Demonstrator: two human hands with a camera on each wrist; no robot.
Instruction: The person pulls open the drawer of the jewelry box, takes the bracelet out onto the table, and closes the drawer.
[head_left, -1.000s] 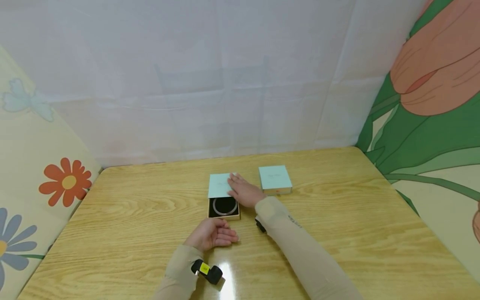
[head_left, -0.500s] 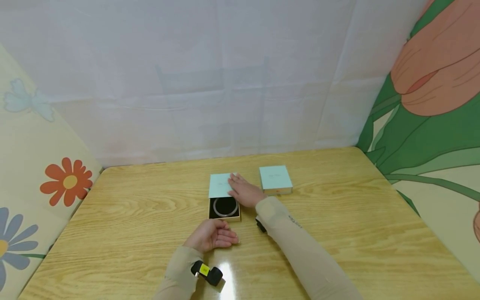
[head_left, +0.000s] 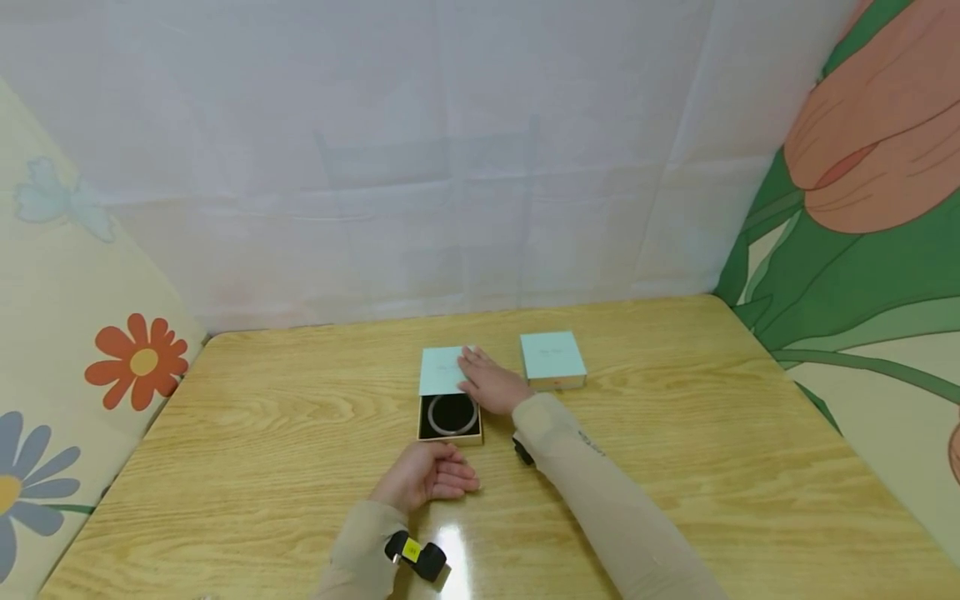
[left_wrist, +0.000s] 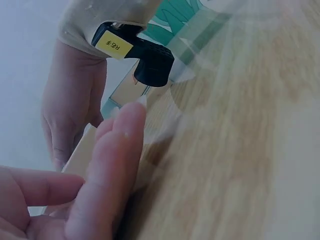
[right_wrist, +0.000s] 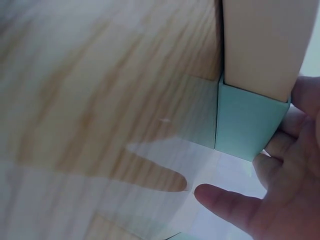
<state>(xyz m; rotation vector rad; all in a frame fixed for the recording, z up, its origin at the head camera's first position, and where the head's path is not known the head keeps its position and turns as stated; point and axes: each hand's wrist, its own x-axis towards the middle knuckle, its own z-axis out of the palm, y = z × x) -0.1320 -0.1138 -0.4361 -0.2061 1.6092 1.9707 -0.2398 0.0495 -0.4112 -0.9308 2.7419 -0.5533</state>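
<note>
A drawer-style gift box sits mid-table: a mint sleeve [head_left: 441,371] with a cream drawer [head_left: 459,441] drawn partway out toward me. A round bangle [head_left: 452,432] lies on the drawer's black lining. My right hand [head_left: 495,387] rests over the sleeve's right part, fingers spread and nearly straight. In the right wrist view, its fingers lie along the sleeve [right_wrist: 247,120], while one finger sticks out past its end. My left hand [head_left: 427,479] is at the drawer's front, palm turned sideways, fingers relaxed. Its thumb side overlaps the drawer's front edge in the head view.
A second mint box [head_left: 552,358], closed, stands to the right behind my right wrist. A white cloth [head_left: 450,167] hangs behind the wood-grain table [head_left: 285,467]. Flower-printed panels [head_left: 847,225] flank both sides. Each wrist wears a black camera [head_left: 416,556].
The drawer shows slightly farther out of the sleeve toward me, with the left hand shifting slightly back alongside it. My right hand stays on the sleeve.
</note>
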